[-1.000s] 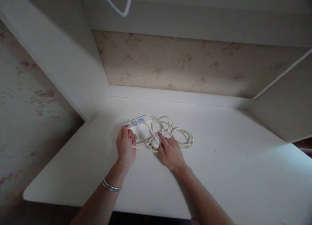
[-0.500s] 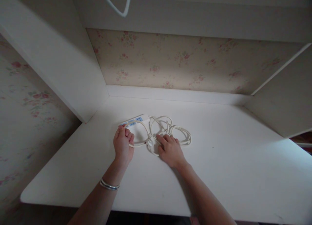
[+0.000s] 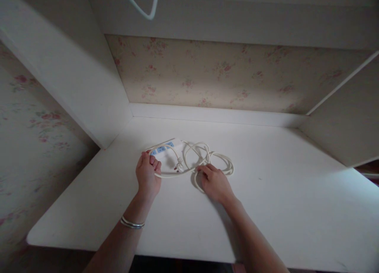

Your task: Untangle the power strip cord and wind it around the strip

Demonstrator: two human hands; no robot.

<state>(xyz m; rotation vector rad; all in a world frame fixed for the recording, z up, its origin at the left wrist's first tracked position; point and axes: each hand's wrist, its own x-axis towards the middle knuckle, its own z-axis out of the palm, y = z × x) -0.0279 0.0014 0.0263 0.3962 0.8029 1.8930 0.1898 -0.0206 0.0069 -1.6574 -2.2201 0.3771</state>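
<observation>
A white power strip [image 3: 167, 150] with blue sockets lies on the white desk [image 3: 266, 202], its cream cord [image 3: 219, 162] tangled in loops to its right. My left hand [image 3: 147, 176] is closed round a loop of the cord beside the strip's near end. My right hand [image 3: 215, 183] is curled over another part of the cord, lifting it a little off the desk. The plug [image 3: 178, 165] hangs between my two hands.
White cupboard panels close in the desk on the left [image 3: 79, 79] and right [image 3: 340, 131], with a shelf above [image 3: 237, 24]. Floral wallpaper [image 3: 213, 73] covers the back. A white wire loop [image 3: 142, 8] hangs at the top. A bangle [image 3: 132, 223] is on my left wrist.
My right hand has shifted right and pulled the cord up, so the plug now shows between my hands. My left hand stays gripped on its loop.
</observation>
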